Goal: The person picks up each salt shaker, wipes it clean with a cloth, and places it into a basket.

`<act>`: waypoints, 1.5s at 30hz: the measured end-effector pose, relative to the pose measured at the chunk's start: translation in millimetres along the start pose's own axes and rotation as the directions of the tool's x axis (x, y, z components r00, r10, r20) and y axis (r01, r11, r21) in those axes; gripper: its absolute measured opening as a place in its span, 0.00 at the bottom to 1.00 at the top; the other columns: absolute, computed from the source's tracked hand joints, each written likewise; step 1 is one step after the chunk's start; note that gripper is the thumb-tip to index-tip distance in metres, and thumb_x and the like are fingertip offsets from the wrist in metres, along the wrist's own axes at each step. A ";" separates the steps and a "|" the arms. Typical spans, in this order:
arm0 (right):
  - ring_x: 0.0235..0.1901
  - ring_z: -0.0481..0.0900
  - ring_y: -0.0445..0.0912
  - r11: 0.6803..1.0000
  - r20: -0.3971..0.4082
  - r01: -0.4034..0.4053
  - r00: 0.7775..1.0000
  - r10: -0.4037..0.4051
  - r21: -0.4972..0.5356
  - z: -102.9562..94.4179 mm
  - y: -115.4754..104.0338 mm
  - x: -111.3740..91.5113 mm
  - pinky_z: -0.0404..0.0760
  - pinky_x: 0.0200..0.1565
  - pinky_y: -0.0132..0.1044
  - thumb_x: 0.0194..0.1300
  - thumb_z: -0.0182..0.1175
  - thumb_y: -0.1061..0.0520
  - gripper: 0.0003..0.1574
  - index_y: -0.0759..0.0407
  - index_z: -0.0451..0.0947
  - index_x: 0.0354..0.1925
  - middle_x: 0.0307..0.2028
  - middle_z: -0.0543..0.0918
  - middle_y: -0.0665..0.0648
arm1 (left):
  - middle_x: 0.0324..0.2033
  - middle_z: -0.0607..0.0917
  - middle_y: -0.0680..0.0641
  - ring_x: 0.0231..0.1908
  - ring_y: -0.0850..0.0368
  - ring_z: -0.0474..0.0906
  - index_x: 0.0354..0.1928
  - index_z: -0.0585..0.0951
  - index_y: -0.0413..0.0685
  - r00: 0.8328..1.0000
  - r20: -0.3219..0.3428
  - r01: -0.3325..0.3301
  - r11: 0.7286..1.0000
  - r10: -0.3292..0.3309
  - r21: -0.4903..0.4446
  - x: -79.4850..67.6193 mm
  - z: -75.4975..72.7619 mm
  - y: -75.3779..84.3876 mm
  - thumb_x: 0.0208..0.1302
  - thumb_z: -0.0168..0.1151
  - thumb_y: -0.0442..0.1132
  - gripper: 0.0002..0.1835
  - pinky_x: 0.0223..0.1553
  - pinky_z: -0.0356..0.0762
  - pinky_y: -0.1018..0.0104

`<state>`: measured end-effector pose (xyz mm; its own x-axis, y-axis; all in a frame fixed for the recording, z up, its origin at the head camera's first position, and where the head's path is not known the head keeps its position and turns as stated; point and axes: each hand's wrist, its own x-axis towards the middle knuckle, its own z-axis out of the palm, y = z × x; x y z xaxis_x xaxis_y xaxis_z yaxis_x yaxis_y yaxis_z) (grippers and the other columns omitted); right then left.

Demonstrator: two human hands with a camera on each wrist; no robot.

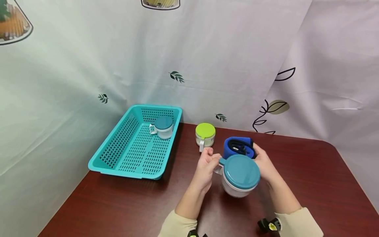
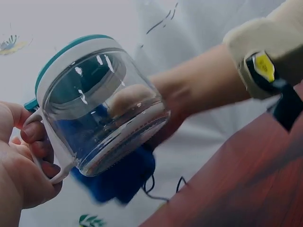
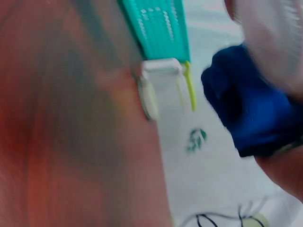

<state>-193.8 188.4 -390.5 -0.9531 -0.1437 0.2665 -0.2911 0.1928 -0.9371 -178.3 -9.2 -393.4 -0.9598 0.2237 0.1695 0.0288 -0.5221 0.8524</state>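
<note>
My left hand (image 1: 205,168) grips the white handle of a clear glass jar (image 2: 102,118) with a teal lid (image 1: 242,171). The jar is held up over the table and looks tilted in the left wrist view. Just behind it, my right hand (image 1: 263,163) holds a rolled blue cloth (image 1: 229,150) with black edging. The cloth (image 3: 255,104) lies close to the jar's base in the right wrist view. In the head view the jar partly hides the cloth and the right fingers.
A turquoise basket (image 1: 139,154) stands at the left on the dark red table (image 1: 311,177). Inside its far right corner is another teal-lidded jar (image 1: 164,124). A jar with a lime green lid (image 1: 205,131) stands behind my left hand. A printed white curtain (image 1: 207,65) closes off the back.
</note>
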 end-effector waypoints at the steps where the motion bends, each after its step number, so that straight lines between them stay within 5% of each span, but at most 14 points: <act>1: 0.44 0.73 0.37 1.000 -0.041 0.007 0.999 -0.007 0.005 -4.2 -1.2 -0.8 0.74 0.42 0.27 0.55 0.55 0.75 0.29 0.65 0.64 0.56 0.44 0.76 0.43 | 0.17 0.66 0.55 0.22 0.66 0.63 0.34 0.53 0.48 1.000 -0.017 -0.014 1.000 0.014 0.001 0.5 -2.9 -1.2 0.60 0.43 0.23 0.14 0.31 0.61 0.74; 5: 0.44 0.71 0.37 0.996 -0.221 -0.003 0.975 -0.016 -0.087 -21.2 -17.5 -7.3 0.73 0.38 0.24 0.57 0.59 0.71 0.30 0.52 0.64 0.55 0.45 0.73 0.40 | 0.17 0.63 0.55 0.23 0.66 0.61 0.33 0.52 0.48 0.991 -0.105 -0.083 0.997 0.083 0.005 3.8 -15.1 -7.5 0.60 0.43 0.22 0.15 0.32 0.58 0.74; 8: 0.45 0.72 0.44 0.963 -0.273 -0.045 0.962 -0.030 -0.266 -22.5 -34.2 -10.7 0.74 0.40 0.31 0.58 0.63 0.61 0.28 0.52 0.68 0.56 0.48 0.75 0.49 | 0.18 0.61 0.55 0.23 0.66 0.59 0.33 0.52 0.48 0.979 -0.146 -0.140 0.990 0.140 0.014 7.1 -19.2 -14.3 0.61 0.42 0.21 0.16 0.31 0.58 0.75; 13: 0.44 0.76 0.54 0.848 -0.192 0.028 0.970 -0.152 -0.530 2.1 -48.7 -9.7 0.74 0.42 0.51 0.53 0.68 0.54 0.28 0.56 0.75 0.53 0.47 0.80 0.60 | 0.19 0.57 0.54 0.23 0.65 0.57 0.34 0.51 0.47 0.963 -0.116 -0.239 0.969 0.244 0.058 10.2 -12.8 -28.1 0.59 0.42 0.19 0.17 0.31 0.58 0.75; 18: 0.36 0.78 0.46 0.823 -0.101 0.153 0.964 -0.247 -0.548 30.0 -53.7 -10.0 0.76 0.36 0.46 0.50 0.69 0.57 0.24 0.55 0.79 0.48 0.38 0.82 0.52 | 0.21 0.60 0.54 0.24 0.67 0.61 0.34 0.51 0.46 0.958 -0.123 -0.250 0.964 0.260 0.096 10.0 -6.0 -37.8 0.57 0.43 0.18 0.17 0.29 0.60 0.75; 21: 0.36 0.77 0.47 0.824 -0.124 0.122 0.966 -0.226 -0.553 27.9 -53.6 -8.9 0.76 0.36 0.46 0.52 0.67 0.58 0.23 0.55 0.79 0.49 0.37 0.80 0.53 | 0.20 0.59 0.53 0.24 0.66 0.61 0.34 0.52 0.45 0.952 -0.152 -0.259 0.964 0.266 0.068 10.2 -6.3 -37.2 0.57 0.42 0.18 0.17 0.30 0.62 0.75; 26: 0.38 0.75 0.53 0.816 -0.255 -0.048 0.959 -0.124 -0.577 9.1 -49.8 -9.6 0.74 0.37 0.51 0.56 0.63 0.59 0.22 0.56 0.77 0.51 0.38 0.78 0.57 | 0.20 0.53 0.52 0.24 0.63 0.55 0.34 0.52 0.44 0.939 -0.174 -0.297 0.955 0.295 0.016 12.2 -9.0 -31.4 0.60 0.42 0.18 0.15 0.34 0.61 0.75; 33: 0.34 0.76 0.47 0.866 -0.226 0.057 0.955 -0.192 -0.497 31.3 -52.1 -11.5 0.75 0.35 0.46 0.54 0.65 0.59 0.20 0.54 0.80 0.47 0.33 0.78 0.52 | 0.20 0.55 0.52 0.24 0.64 0.56 0.34 0.51 0.42 0.957 -0.099 -0.270 0.962 0.273 0.043 12.1 -8.2 -34.9 0.64 0.39 0.20 0.13 0.30 0.56 0.75; 40: 0.40 0.74 0.51 0.866 -0.362 -0.110 0.928 -0.086 -0.488 15.9 -45.8 -5.1 0.73 0.39 0.48 0.57 0.63 0.58 0.22 0.55 0.77 0.52 0.39 0.78 0.57 | 0.22 0.60 0.50 0.29 0.62 0.62 0.34 0.52 0.44 0.943 -0.142 -0.296 0.954 0.300 0.048 13.4 -13.5 -31.5 0.65 0.41 0.21 0.13 0.35 0.61 0.74; 45: 0.41 0.75 0.52 0.900 -0.288 -0.076 0.956 -0.056 -0.428 29.1 -50.1 0.4 0.75 0.40 0.50 0.58 0.63 0.55 0.22 0.54 0.78 0.52 0.40 0.78 0.56 | 0.22 0.57 0.51 0.28 0.63 0.59 0.34 0.52 0.44 0.939 -0.133 -0.316 0.949 0.316 0.025 15.4 -15.0 -31.1 0.65 0.40 0.21 0.13 0.34 0.59 0.74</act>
<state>-177.2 150.4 -350.0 -0.9188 0.1312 0.3723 -0.2253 0.6001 -0.7675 -198.1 -1.9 -424.8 -0.9297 -0.0646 0.3627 0.3372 -0.5454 0.7674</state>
